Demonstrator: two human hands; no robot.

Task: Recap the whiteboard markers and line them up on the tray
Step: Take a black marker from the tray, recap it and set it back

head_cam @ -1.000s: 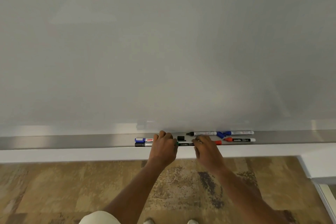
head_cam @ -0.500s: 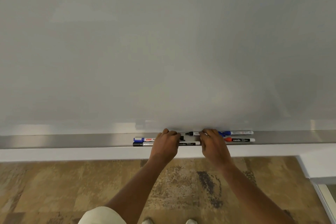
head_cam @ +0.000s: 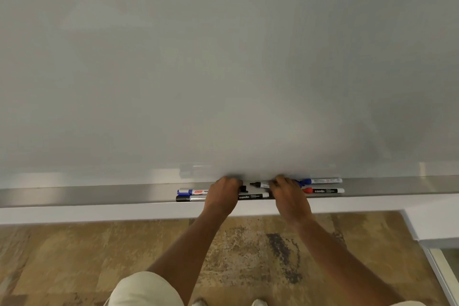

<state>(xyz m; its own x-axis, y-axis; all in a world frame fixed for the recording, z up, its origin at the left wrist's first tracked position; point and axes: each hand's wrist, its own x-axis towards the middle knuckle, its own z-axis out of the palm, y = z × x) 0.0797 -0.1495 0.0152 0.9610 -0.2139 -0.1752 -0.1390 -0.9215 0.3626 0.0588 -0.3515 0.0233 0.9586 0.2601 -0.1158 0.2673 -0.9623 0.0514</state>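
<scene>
— Hands?
— Both on the tray (head_cam: 99,194), lower centre. Left hand (head_cam: 221,197) curled over a black marker (head_cam: 253,196); right hand (head_cam: 289,197) covers an uncapped marker (head_cam: 259,184). Neither grasp can be confirmed.
— Others?
— Scattered either side.

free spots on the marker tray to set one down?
Bare tray left of the blue-capped marker, and right of the red marker to the frame edge. Crowded between: markers, a loose black cap, left hand, right hand.

Markers (head_cam: 323,191) along metal tray (head_cam: 99,194)
</scene>
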